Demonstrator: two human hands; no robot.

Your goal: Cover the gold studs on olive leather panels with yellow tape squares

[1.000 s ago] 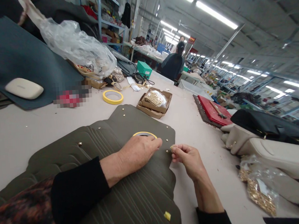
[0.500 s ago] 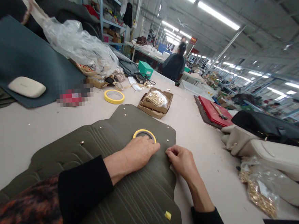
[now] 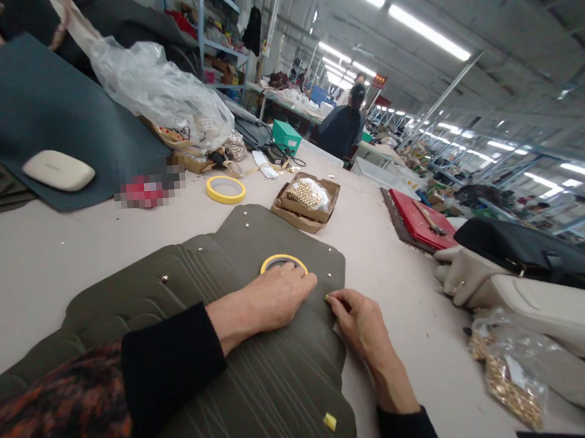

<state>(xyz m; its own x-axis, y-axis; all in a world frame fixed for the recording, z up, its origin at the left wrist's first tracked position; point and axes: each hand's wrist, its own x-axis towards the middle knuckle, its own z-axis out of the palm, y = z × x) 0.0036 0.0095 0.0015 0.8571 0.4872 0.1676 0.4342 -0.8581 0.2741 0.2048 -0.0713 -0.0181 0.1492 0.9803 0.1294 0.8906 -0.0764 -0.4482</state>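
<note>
A dark olive leather-like panel (image 3: pixel 278 373) with small metal studs lies on the table. My left hand (image 3: pixel 268 301) rests on it, fingers curled over a roll of yellow tape (image 3: pixel 267 263); the fingertips are partly hidden. At the panel's right edge, my right hand (image 3: pixel 359 318) is closed, thumb and forefinger pinching a small piece of yellow tape (image 3: pixel 327 298) where the lowest stud of the right-hand row sits. Another bit of yellow tape (image 3: pixel 329 422) is stuck lower down on the panel.
A second tape roll (image 3: pixel 225 190) and a cardboard box (image 3: pixel 297 220) with bagged gold studs stand beyond the panel. To the right are a red slab (image 3: pixel 417 218) with a hammer, cream bags (image 3: pixel 543 295) and a bag of gold hardware (image 3: pixel 514 383). A person (image 3: pixel 341 127) sits farther back.
My right hand has moved slightly left onto the panel's edge, bringing its pinched fingers over the stud that showed there before. My left hand stays at the tape roll.
</note>
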